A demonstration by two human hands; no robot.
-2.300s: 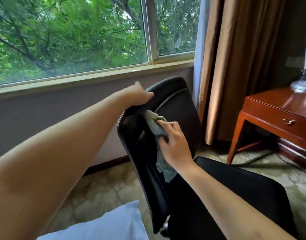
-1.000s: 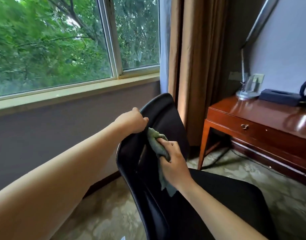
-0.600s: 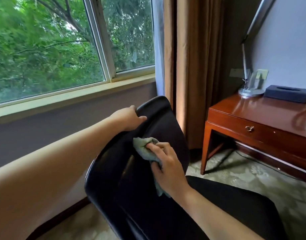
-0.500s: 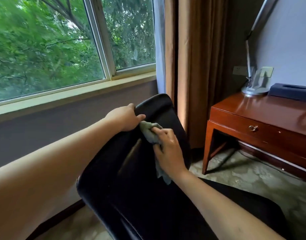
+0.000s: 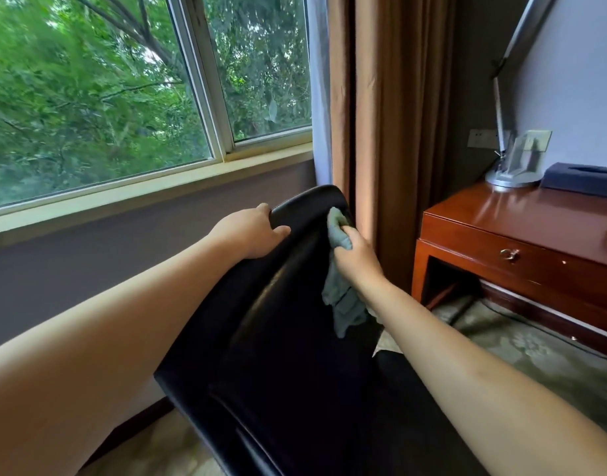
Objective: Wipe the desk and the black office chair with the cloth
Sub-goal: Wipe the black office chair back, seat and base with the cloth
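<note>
In the head view, the left hand [image 5: 248, 235] grips the top edge of the black office chair [image 5: 295, 338], fingers curled over its backrest. The right hand [image 5: 358, 257] clamps the cloth [image 5: 339, 231] against the backrest's right edge, near the curtain [image 5: 391, 115]; the desk [image 5: 535, 228] stands apart to the right, with carpet [image 5: 535, 355] between.

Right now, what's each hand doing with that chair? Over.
Left hand grips the black office chair at its top edge. Right hand holds the cloth against the backrest's upper right edge. Desk clear of both hands. Nothing blocking.

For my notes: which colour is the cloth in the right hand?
Grey-green cloth, seen in the head view.
</note>
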